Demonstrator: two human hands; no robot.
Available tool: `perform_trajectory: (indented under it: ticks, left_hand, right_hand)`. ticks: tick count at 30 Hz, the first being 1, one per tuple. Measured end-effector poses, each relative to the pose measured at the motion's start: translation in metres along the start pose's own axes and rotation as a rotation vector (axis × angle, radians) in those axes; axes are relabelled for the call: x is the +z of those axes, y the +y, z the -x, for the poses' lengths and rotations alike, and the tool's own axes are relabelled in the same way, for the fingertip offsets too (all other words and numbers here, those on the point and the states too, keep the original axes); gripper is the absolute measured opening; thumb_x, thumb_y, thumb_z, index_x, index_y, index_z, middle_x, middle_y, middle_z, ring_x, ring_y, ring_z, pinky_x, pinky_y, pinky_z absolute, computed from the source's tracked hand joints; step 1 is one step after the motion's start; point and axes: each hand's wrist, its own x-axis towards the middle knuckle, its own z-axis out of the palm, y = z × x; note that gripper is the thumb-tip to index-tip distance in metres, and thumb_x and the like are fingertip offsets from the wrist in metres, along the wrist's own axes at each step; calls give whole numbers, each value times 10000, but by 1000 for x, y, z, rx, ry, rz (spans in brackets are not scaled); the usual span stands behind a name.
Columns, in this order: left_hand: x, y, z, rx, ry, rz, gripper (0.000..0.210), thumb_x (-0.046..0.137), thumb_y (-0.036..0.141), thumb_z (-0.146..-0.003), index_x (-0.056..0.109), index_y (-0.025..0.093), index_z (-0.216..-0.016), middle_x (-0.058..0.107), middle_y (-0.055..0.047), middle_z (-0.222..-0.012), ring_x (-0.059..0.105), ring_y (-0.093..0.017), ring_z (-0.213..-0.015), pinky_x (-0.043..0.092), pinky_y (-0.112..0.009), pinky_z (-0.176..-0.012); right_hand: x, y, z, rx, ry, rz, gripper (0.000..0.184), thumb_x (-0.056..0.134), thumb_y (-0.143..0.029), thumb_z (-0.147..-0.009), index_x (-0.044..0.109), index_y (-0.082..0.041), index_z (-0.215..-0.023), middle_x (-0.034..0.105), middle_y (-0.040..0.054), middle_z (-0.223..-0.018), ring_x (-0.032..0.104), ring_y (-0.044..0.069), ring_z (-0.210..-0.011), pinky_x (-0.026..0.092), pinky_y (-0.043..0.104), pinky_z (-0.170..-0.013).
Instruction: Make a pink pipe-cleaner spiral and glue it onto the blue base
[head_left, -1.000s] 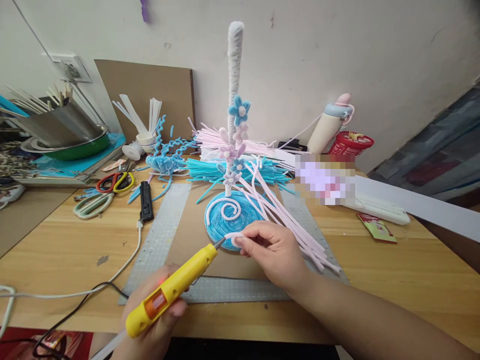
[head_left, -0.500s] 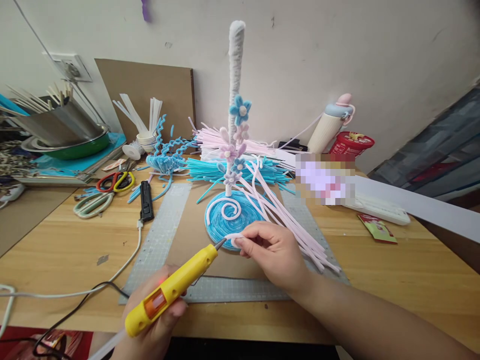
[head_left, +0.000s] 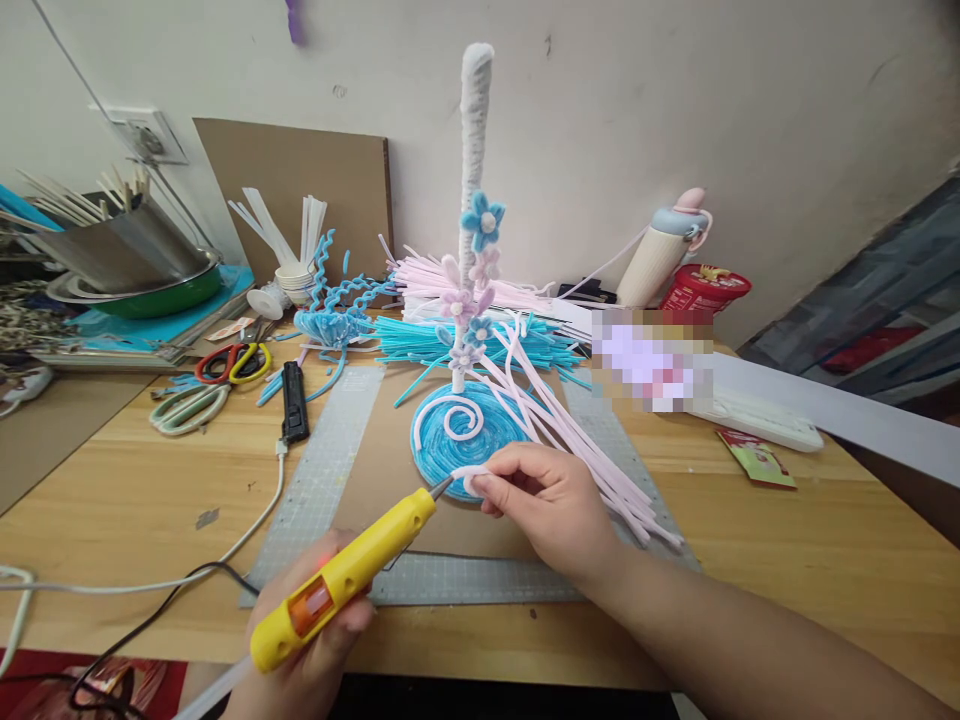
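Note:
My left hand (head_left: 311, 620) is wrapped round a yellow hot glue gun (head_left: 352, 565), a clear glue stick trailing from its back end. Its metal nozzle touches, or nearly touches, a curled pale pink pipe cleaner (head_left: 471, 476). That pipe cleaner is pinched between the thumb and forefinger of my right hand (head_left: 544, 500), over the front of a round blue base (head_left: 442, 455). A pale spiral (head_left: 466, 418) lies on the base. Behind it rises a white wrapped post (head_left: 474, 130), with blue and pink fuzzy flowers (head_left: 482, 221) along its lower half.
Loose pink pipe cleaners (head_left: 592, 465) lie right of the base, blue ones (head_left: 480, 345) behind. Scissors (head_left: 232, 365) and a black tool (head_left: 295, 402) are at left. White and black cables (head_left: 251, 520) cross the left side. A bottle (head_left: 664, 250) stands at back right.
The view shifts very slightly. Both hands, the glue gun and the curled pipe cleaner keep practically the same position.

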Motion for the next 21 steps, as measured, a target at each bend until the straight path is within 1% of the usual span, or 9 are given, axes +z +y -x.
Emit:
perform_trajectory:
  ticks: [2, 4, 6, 10, 12, 14, 16, 19, 21]
  left_hand:
    - [-1, 4, -1, -10, -16, 109, 444, 444, 633, -803, 590, 234, -675, 581, -26, -622, 551, -203, -603, 463, -309, -549]
    - [-2, 9, -2, -27, 7, 207, 428, 505, 633, -776, 607, 223, -709, 609, -31, -673, 562, -208, -642, 457, -312, -579]
    - [-2, 13, -2, -34, 31, 253, 444, 530, 642, -758, 618, 209, -721, 619, -36, -700, 564, -209, -654, 449, -320, -605]
    - [-1, 15, 0, -46, 33, 271, 456, 550, 647, -738, 642, 201, -761, 595, -24, -671, 556, -200, -641, 458, -326, -643]
    - [1, 14, 1, -37, 54, 277, 450, 549, 639, -741, 645, 200, -764, 611, -33, -708, 564, -207, -663, 466, -330, -659]
    - [3, 12, 1, -17, 81, 285, 462, 534, 643, -747, 646, 195, -764, 635, -49, -758, 574, -219, -682, 467, -336, -651]
    - [4, 10, 1, 2, 92, 283, 473, 524, 652, -749, 648, 197, -781, 640, -56, -764, 580, -227, -689, 463, -336, -630]
    - [1, 7, -1, 14, 38, 257, 452, 523, 645, -758, 649, 215, -820, 626, -44, -728, 589, -223, -685, 466, -329, -628]
    - [-2, 5, -3, 23, -7, 229, 439, 509, 641, -771, 632, 220, -773, 632, -49, -741, 601, -230, -712, 470, -332, -637]
  right_hand:
    - [0, -2, -1, 47, -8, -45, 147, 688, -294, -748, 662, -162, -690, 610, 4, -595, 564, 115, -536, 454, 245, -524]
    - [0, -3, -2, 96, -17, -103, 148, 702, -292, -733, 661, -157, -688, 613, 0, -579, 566, 111, -528, 459, 239, -524]
    - [0, -5, -3, 143, -40, -161, 157, 714, -295, -720, 661, -152, -679, 615, -4, -560, 567, 104, -516, 466, 234, -523]
    - [0, -3, -5, 235, -104, -306, 191, 738, -314, -696, 663, -143, -658, 615, -12, -540, 571, 92, -491, 469, 221, -510]
    - [0, -1, -6, 283, -128, -402, 203, 756, -321, -678, 662, -142, -661, 628, -11, -564, 576, 87, -485, 464, 212, -495]
    - [1, 0, -7, 354, -151, -497, 211, 777, -313, -653, 655, -141, -659, 641, -10, -587, 576, 80, -475, 455, 199, -477]
    - [2, 0, -7, 440, -175, -584, 221, 794, -297, -631, 642, -139, -653, 649, -11, -597, 570, 70, -462, 440, 182, -459]
    - [1, -1, -8, 543, -214, -665, 226, 801, -270, -625, 623, -132, -648, 646, -13, -591, 554, 51, -445, 413, 151, -434]
    - [0, -1, -8, 589, -235, -692, 226, 800, -257, -629, 617, -127, -653, 643, -14, -590, 546, 41, -440, 398, 134, -424]
